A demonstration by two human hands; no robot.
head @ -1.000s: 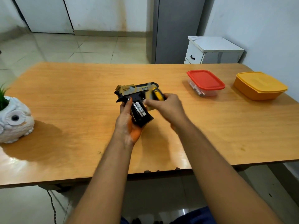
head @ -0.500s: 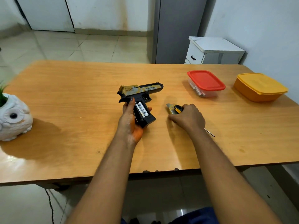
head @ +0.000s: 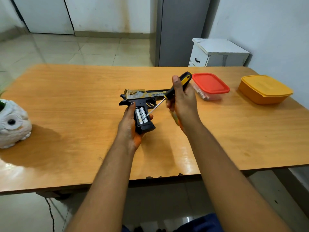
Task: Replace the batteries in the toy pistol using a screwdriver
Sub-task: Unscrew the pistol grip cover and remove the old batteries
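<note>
A black and gold toy pistol [head: 143, 96] lies on its side over the wooden table [head: 66, 106], barrel pointing right. My left hand [head: 127, 126] grips its handle from below. The battery bay in the handle is uncovered and two white batteries [head: 141, 115] sit side by side in it. My right hand [head: 182, 99] holds a black and yellow screwdriver [head: 179, 82] by its handle, shaft slanting down to the left. The metal tip touches the right edge of the batteries.
A clear box with a red lid [head: 209, 85] stands right of the pistol, small parts visible inside. An orange lidded box [head: 265, 89] sits farther right. A white owl planter [head: 12, 124] is at the table's left edge. A white cabinet [head: 217, 52] stands behind.
My right hand went from the pistol down to the table, then lifted with the screwdriver and brought its tip to the batteries. My left hand kept holding the pistol.
</note>
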